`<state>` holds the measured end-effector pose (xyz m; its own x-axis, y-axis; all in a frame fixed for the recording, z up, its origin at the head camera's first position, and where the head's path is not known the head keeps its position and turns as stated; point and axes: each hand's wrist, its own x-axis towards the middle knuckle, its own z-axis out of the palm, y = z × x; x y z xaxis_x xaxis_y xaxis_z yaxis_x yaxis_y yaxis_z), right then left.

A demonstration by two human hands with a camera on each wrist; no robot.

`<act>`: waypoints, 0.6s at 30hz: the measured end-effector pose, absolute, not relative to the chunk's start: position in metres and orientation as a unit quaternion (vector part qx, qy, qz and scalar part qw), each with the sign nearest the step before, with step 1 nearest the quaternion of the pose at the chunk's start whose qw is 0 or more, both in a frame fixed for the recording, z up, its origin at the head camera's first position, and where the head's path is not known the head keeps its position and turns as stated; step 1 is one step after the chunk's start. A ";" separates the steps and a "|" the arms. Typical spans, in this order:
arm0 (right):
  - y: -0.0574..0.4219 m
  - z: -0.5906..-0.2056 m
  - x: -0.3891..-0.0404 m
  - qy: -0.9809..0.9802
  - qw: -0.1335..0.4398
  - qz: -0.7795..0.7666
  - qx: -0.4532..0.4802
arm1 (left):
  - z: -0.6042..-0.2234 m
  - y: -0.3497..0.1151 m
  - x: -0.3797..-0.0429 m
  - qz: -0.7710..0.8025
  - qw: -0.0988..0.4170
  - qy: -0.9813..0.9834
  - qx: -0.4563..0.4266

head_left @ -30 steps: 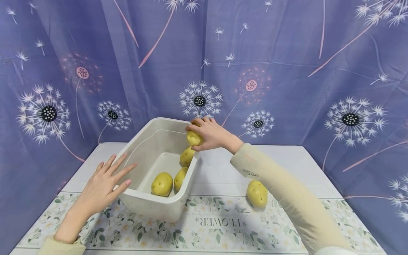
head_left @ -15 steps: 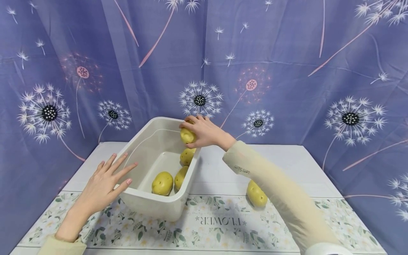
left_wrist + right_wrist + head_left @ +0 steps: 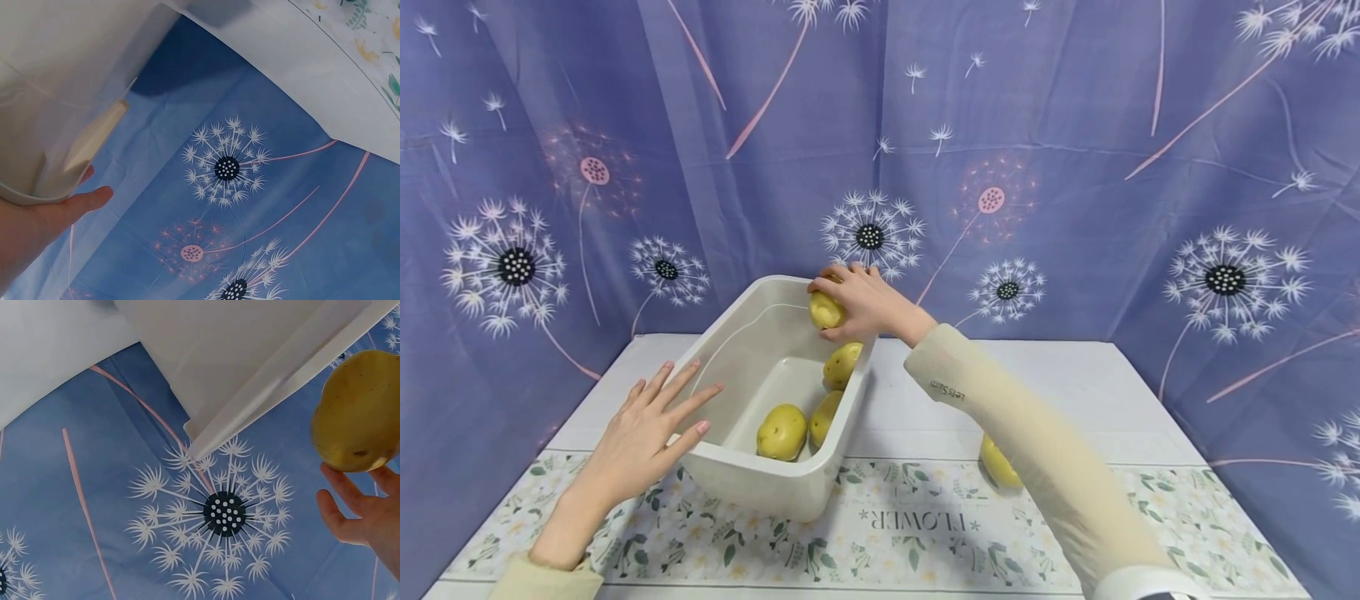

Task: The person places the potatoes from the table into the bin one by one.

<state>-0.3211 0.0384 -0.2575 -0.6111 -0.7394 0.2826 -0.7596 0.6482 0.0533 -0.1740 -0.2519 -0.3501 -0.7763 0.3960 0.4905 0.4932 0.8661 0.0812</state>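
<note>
A light grey plastic bin (image 3: 760,492) stands left of centre, tilted a little to the viewer's left. Inside it lie a potato (image 3: 782,432) near the front, another potato (image 3: 826,417) beside it and a third potato (image 3: 842,365) along the right wall. My right hand (image 3: 872,304) grips one more potato (image 3: 826,311) over the bin's far right rim; the right wrist view shows this held potato (image 3: 359,412) with fingers beneath it. With fingers spread and straight, my left hand (image 3: 643,429) rests at the bin's near left rim. One potato (image 3: 998,465) lies on the table, partly covered by the right sleeve.
The white table (image 3: 1045,392) carries a floral runner (image 3: 917,558) with the printed word FLOWER along its front. A purple curtain (image 3: 1075,100) with dandelion prints hangs behind and on both sides.
My right hand has carried its potato leftward, from the bin's right rim to above the inside. The right sleeve now hides more of the potato on the table. My left hand stays put.
</note>
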 end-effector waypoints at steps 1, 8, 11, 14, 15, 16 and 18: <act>0.037 -0.257 -0.321 -0.897 0.142 0.035 0.417 | -0.350 -0.252 -0.174 -0.103 0.236 -0.937 -0.238; 0.031 -0.253 -0.325 -0.901 0.144 0.029 0.408 | -0.350 -0.252 -0.175 -0.104 0.235 -0.936 -0.239; 0.028 -0.252 -0.326 -0.904 0.138 0.034 0.404 | -0.350 -0.252 -0.175 -0.103 0.234 -0.936 -0.240; 0.024 -0.250 -0.326 -0.907 0.128 0.040 0.398 | -0.350 -0.252 -0.174 -0.105 0.230 -0.937 -0.240; 0.022 -0.249 -0.327 -0.908 0.126 0.042 0.397 | -0.350 -0.252 -0.174 -0.105 0.229 -0.937 -0.240; 0.020 -0.249 -0.327 -0.909 0.124 0.043 0.396 | -0.350 -0.252 -0.174 -0.106 0.229 -0.937 -0.240; 0.017 -0.247 -0.327 -0.910 0.122 0.043 0.394 | -0.349 -0.252 -0.174 -0.106 0.228 -0.938 -0.240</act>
